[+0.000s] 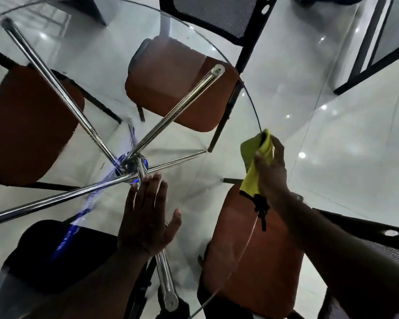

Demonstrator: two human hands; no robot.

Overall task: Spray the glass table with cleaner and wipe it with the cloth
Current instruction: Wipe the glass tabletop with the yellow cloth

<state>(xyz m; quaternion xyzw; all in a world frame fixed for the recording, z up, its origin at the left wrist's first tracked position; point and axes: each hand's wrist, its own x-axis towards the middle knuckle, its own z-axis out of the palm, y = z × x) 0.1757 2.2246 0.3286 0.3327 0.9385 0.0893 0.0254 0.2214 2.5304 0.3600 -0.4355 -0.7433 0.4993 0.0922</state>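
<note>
The round glass table (pixel 255 111) filled most of the view, its top transparent. Orange-seated chairs (pixel 171 88) stood around it (seen partly through the glass). Chrome legs (pixel 55 86) met at a hub beneath the centre. The left hand (pixel 145 217) lay flat on the glass near the hub, fingers straight, holding nothing. The right hand (pixel 272 171) gripped the yellow cloth (pixel 253 153), fingers curled round it, at the table's right rim.

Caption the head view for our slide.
Right hand grips yellow cloth at rim of glass table; left hand spread flat on glass.
</note>
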